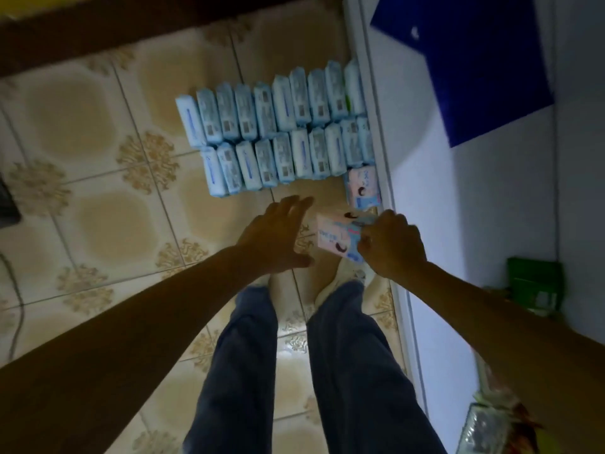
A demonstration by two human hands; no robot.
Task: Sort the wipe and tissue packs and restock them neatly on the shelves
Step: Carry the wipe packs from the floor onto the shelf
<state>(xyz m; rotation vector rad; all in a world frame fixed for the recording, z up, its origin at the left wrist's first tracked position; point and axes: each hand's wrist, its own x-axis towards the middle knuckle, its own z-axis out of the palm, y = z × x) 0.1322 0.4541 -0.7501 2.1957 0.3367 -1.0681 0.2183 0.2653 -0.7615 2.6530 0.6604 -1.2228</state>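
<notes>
Two rows of several light-blue wipe packs (278,132) stand upright on the tiled floor (98,158), against the white shelf edge (383,142). A pink-and-blue tissue pack (363,188) lies just below the rows, beside that edge. My right hand (393,245) grips a second pink tissue pack (334,234) by its right end, above the floor. My left hand (278,237) hovers to the left of that pack with fingers spread, holding nothing.
A white shelf surface (474,224) runs along the right, with a dark blue sheet (474,60) lying on it, a green box (533,283) and a clear packet (484,427) further down. My legs and feet (294,371) stand on the floor below the hands. A dark wall base (131,31) borders the top.
</notes>
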